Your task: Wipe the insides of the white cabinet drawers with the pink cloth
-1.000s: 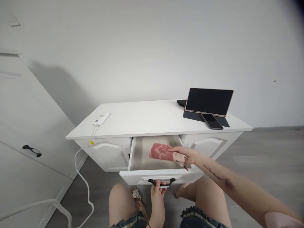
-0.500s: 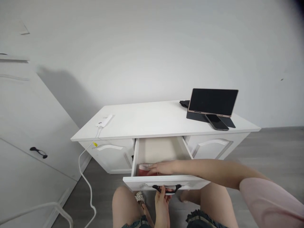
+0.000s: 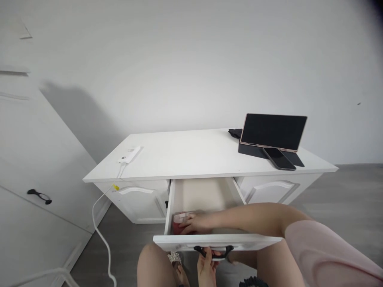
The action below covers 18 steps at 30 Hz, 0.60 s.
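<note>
On the near side, 2 bent knees (image 3: 152,265) stand either side of the left hand (image 3: 207,271). It grips the black handle (image 3: 223,255) of the drawer (image 3: 206,193), fingers curled behind the bar, thumb in front. The drawer stands open at the middle of the white desk (image 3: 179,155).

The right hand (image 3: 198,222), its arm extending from the right in a pink sleeve (image 3: 326,251), is inside the drawer. Its fingers lie slightly spread on the red and white cloth (image 3: 177,228); the thumb is hidden, so I cannot tell whether they pinch it. The cloth sits in the drawer's near left corner, partly covered.

To the left, a white cord (image 3: 103,236) with a yellow tag (image 3: 115,187) runs up to a white device (image 3: 131,154) on the desk. On the right, a phone (image 3: 279,159) overlaps the base of a propped tablet (image 3: 273,131), its screen dark. Just left of the tablet lies a black item (image 3: 235,133), its kind unclear. The wall (image 3: 179,67) rises on the far side.
</note>
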{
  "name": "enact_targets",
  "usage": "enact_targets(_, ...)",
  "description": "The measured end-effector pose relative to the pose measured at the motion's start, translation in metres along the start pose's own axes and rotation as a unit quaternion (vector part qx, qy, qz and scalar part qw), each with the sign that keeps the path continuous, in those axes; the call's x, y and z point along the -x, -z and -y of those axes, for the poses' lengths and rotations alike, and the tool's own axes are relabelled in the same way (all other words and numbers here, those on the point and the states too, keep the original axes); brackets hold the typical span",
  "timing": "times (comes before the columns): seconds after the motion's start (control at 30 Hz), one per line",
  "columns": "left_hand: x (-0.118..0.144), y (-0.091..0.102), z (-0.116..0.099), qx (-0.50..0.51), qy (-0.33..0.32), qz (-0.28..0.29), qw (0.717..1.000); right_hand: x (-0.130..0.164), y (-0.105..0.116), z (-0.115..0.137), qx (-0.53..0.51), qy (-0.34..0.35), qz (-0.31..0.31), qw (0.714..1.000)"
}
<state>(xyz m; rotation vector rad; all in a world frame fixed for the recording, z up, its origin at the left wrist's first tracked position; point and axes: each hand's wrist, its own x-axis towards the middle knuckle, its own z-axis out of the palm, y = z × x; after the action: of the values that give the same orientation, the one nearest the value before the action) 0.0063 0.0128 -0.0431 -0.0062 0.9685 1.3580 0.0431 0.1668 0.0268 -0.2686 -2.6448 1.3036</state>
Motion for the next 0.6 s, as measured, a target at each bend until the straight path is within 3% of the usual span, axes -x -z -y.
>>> enact_targets(0.2,-0.007,0.004,0.014,-0.017,-0.037,-0.025,0.999,-0.013,0.013,-0.032,0.127,-0.014,-0.035,0.991)
enact_targets(0.43,-0.004,-0.002,0.013,-0.030,-0.064,-0.026,0.997,-0.051,0.063,-0.074,0.132,-0.089,-0.069,0.985)
enact_targets(0.6,0.000,-0.007,0.009,-0.051,-0.072,-0.035,0.995,-0.056,0.088,-0.097,0.130,-0.157,-0.117,0.972)
